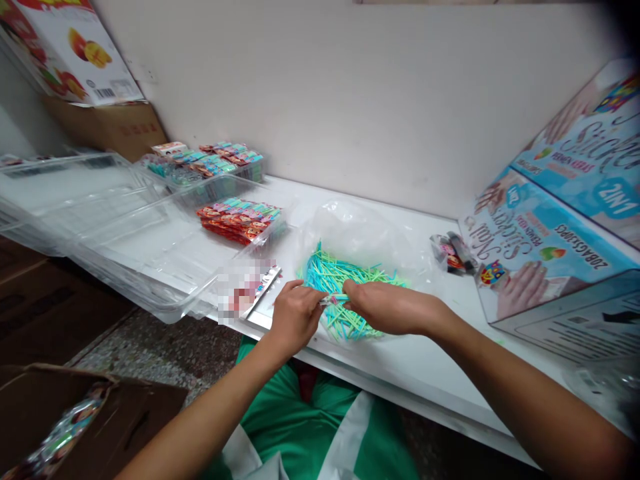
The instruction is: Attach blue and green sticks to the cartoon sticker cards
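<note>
My left hand [296,316] is closed in a pinch on a small clear wrapper [328,301] with some pink on it. Facing it, my right hand [383,308] is closed on a thin blue-green stick [340,297], whose end meets the wrapper; whether it goes inside is too small to tell. Both hands are over a clear plastic bag [350,220] spread open on the table, with a heap of loose green and blue sticks [345,267] in it. To the left of my left hand lies a flat printed packet [260,290], partly blurred out.
Clear plastic trays [173,310] stand on the left of the white table [425,373], one with a stack of red and blue packets [240,220]. Printed boxes [545,233] stand at the right, near small wrapped pieces [453,253]. An open carton [145,407] is below left.
</note>
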Action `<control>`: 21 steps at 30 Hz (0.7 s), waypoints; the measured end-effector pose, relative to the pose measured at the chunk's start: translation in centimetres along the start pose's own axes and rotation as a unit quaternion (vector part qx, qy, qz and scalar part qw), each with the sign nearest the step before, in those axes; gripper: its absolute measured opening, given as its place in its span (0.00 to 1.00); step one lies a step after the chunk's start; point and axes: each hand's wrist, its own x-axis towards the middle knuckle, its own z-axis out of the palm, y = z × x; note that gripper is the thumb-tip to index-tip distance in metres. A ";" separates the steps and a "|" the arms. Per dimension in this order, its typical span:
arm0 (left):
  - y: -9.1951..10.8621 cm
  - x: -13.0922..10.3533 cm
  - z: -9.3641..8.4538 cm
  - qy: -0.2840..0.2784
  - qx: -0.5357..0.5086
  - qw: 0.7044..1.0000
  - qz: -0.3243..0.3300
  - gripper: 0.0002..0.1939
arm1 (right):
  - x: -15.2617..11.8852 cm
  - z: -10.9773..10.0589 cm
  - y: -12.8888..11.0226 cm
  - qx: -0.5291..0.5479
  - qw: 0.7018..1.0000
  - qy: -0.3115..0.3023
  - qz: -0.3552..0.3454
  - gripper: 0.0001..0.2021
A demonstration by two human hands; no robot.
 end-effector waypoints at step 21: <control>0.2 -0.2 0.2 -0.004 -0.253 0.946 -0.204 0.16 | 0.3 -0.7 1.1 0.211 0.973 -0.045 -0.080 0.19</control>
